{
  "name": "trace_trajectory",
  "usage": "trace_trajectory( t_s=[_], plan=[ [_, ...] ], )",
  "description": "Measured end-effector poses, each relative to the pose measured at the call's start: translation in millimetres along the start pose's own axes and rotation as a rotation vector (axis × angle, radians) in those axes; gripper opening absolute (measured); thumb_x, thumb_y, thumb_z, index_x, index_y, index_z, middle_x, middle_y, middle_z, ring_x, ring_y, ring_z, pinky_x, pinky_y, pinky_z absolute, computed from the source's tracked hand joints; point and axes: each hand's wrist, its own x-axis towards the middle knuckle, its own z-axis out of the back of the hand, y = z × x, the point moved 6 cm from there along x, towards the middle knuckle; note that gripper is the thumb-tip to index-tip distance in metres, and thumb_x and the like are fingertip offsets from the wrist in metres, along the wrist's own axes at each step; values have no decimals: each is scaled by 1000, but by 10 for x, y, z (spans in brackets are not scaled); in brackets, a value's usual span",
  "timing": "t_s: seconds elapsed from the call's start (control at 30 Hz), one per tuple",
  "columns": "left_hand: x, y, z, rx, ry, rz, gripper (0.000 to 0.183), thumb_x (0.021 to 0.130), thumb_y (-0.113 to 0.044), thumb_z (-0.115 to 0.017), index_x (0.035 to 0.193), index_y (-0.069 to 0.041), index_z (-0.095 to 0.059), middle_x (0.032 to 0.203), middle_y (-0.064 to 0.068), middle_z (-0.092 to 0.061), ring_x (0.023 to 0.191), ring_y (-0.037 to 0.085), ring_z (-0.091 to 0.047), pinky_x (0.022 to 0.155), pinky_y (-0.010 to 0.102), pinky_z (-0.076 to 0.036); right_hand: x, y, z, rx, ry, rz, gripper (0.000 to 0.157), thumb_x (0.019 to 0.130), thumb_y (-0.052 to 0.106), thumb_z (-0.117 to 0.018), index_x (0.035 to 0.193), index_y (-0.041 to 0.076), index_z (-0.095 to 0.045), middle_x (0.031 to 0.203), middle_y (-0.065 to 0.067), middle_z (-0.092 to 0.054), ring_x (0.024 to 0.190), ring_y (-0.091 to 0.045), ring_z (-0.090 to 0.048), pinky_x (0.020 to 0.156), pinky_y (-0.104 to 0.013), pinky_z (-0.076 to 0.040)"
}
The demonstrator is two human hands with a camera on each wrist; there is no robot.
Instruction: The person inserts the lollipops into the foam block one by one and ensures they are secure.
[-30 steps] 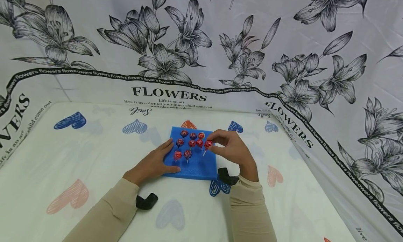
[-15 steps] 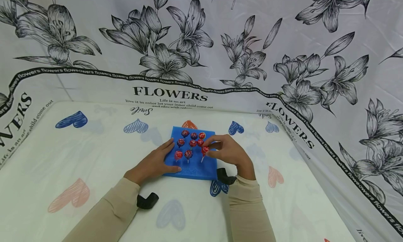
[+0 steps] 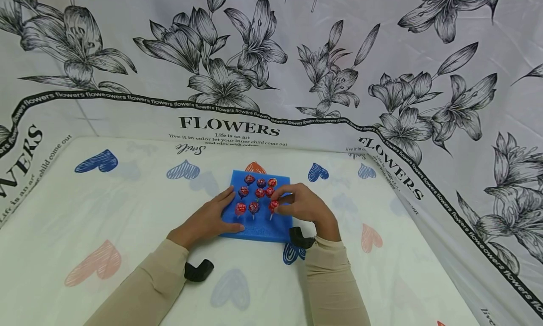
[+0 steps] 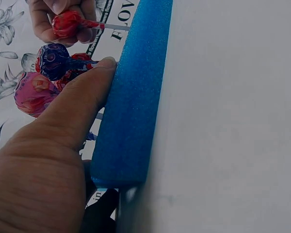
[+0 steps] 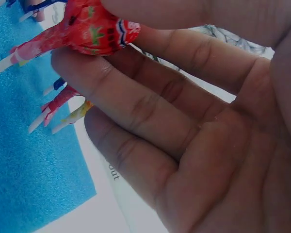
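A blue foam block [image 3: 259,229] lies on the table with several wrapped lollipops [image 3: 253,207] standing in it on their sticks, in rows. My left hand [image 3: 206,222] rests on the block's left side, its fingers extended along the edge and its thumb [image 4: 80,99] laid straight on the top face. With my right hand [image 3: 303,205] I pinch a red-wrapped lollipop [image 5: 99,29] by its head between thumb and fingers. Its white stick points down to the foam, at the right end of the nearest row. The other fingers of my right hand are loosely bent.
The table has a white cloth [image 3: 148,213] printed with hearts. Behind it and at the sides hangs a flower-printed curtain [image 3: 322,90]. Black camera mounts [image 3: 198,271] sit at both wrists. Standing lollipops crowd close beyond my right fingers.
My right hand has moved left and slightly toward me with the red lollipop, from above the block's right edge to the nearest row. The left hand stays on the block.
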Motion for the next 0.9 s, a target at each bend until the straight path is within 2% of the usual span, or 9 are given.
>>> trace_trajectory(
  t_s=[0.3, 0.57, 0.7, 0.8, 0.9],
  plan=[
    [12, -15, 2, -3, 8, -2, 110, 72, -64, -74, 153, -8, -26, 160, 6, -14, 141, 39, -18, 108, 56, -25, 14, -48, -56, -23, 53, -53, 15, 83, 5, -73, 97, 11, -71, 109, -3, -64, 102, -23, -65, 87, -43, -52],
    [27, -19, -9, -10, 7, 5, 110, 71, -63, -75, 153, -8, -27, 160, 5, -14, 141, 39, -19, 108, 56, -26, -30, -55, 21, -20, 43, -22, 18, 84, 10, -74, 102, 12, -72, 109, -2, -65, 100, -21, -66, 87, -43, -52],
    [20, -14, -11, -9, 5, 8, 109, 72, -62, -76, 152, -6, -28, 160, 6, -15, 141, 40, -19, 107, 57, -26, -93, -65, 96, 35, 42, 14, 21, 87, 8, -71, 108, 4, -70, 111, -10, -65, 99, -24, -65, 87, -42, -52],
    [25, -26, -35, -12, 18, 9, 108, 72, -60, -76, 152, -6, -28, 160, 7, -15, 141, 40, -19, 107, 57, -26, -181, -101, 176, 65, 20, 25, 23, 90, 5, -66, 112, -2, -67, 114, -19, -63, 102, -29, -65, 88, -43, -52],
    [21, -23, -42, -13, 29, 7, 108, 71, -59, -77, 152, -5, -29, 160, 8, -15, 141, 41, -19, 107, 57, -26, -255, -136, 287, 43, -54, 23, 22, 92, 6, -64, 113, -1, -67, 115, -19, -63, 103, -30, -64, 89, -46, -51]
  ],
)
